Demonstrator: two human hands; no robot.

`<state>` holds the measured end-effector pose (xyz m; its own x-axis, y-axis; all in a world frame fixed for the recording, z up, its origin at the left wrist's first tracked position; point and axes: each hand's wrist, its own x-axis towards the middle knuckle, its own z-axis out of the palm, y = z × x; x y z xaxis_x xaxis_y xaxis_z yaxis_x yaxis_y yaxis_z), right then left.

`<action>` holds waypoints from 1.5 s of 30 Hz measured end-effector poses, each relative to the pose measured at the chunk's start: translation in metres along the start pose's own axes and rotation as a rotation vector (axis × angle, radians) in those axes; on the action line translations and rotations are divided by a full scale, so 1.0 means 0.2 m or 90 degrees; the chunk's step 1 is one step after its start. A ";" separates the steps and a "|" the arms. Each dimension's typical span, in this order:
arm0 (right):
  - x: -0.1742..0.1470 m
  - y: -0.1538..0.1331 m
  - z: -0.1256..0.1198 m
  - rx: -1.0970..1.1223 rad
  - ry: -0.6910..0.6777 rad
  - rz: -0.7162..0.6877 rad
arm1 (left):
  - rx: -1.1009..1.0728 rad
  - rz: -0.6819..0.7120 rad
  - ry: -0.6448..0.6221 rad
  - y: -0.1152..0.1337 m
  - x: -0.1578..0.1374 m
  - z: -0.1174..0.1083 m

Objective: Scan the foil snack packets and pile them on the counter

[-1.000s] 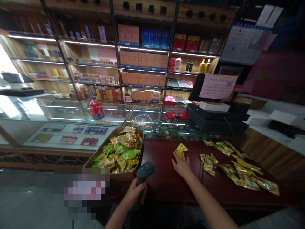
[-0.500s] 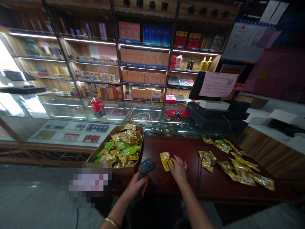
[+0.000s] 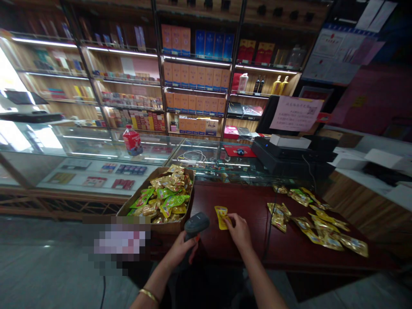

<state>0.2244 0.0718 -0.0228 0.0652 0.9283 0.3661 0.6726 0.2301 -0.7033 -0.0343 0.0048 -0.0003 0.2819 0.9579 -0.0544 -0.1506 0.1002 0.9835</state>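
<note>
My left hand [image 3: 183, 249] is wrapped round the handle of a dark barcode scanner [image 3: 197, 224], whose head points right. In my right hand [image 3: 238, 230] the thumb and fingers pinch the right edge of a yellow snack packet [image 3: 221, 217] on the dark red tabletop [image 3: 240, 198]. To the left of the scanner stands a cardboard box [image 3: 192, 189] full of gold and green snack packets [image 3: 170, 193]. Several more gold packets [image 3: 325, 231] lie spread over the table's right side.
Behind the table is a glass display counter [image 3: 154, 156] with a red bottle [image 3: 131, 140] on it. A computer mouse [image 3: 240, 151] rests on a red pad near a black cash drawer [image 3: 273, 161]. A thin black cable [image 3: 270, 227] crosses the tabletop.
My right fingers have closed into a pinch on the packet's edge, and the packet has shifted slightly. The blue light on the scanner has gone out. My left hand keeps its grip.
</note>
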 end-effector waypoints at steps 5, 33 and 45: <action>0.00 0.02 0.00 0.065 0.004 0.026 | 0.011 -0.008 0.014 -0.01 0.01 0.01; 0.55 -0.34 0.05 -0.290 0.008 0.147 | 0.015 0.006 0.073 -0.04 0.06 0.00; 0.25 0.20 -0.27 -0.525 -0.016 0.209 | 0.009 0.018 0.072 -0.01 0.04 0.02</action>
<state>0.2946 0.1123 0.0006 0.3378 0.9191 0.2028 0.9407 -0.3228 -0.1043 -0.0276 0.0112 -0.0027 0.1685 0.9847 -0.0451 -0.1439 0.0698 0.9871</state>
